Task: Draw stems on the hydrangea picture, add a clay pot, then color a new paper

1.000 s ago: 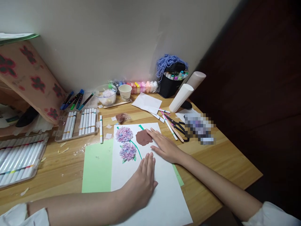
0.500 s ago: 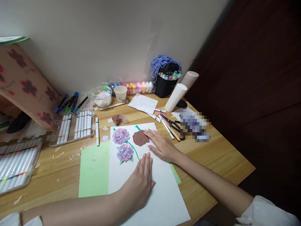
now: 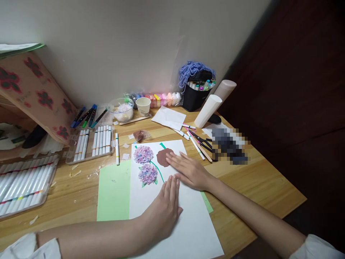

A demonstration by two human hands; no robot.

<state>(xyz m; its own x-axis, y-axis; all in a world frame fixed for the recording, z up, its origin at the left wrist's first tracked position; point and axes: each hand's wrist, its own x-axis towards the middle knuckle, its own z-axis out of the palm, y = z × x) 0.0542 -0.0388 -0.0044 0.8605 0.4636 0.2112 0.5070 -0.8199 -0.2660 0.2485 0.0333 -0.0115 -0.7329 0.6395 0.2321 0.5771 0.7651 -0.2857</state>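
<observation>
Brown clay (image 3: 162,158) partly under outstretched right hand (image 3: 192,172), left hand (image 3: 165,208) on paper (image 3: 195,230)

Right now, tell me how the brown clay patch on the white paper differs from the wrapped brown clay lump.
The brown clay patch is flat and bare; the brown clay lump is bunched in clear plastic. The patch looks larger than the lump. The patch lies on white paper, the lump on the wooden table. Both are brown.

I see the right hand (image 3: 191,172) sit lower on the brown disc (image 3: 162,158) than before, nearer the counter's (image 3: 250,190) front edge: its fingers bare more of the upper rim, and its thumb closes right up to the left hand's (image 3: 164,210) fingertips.
</observation>
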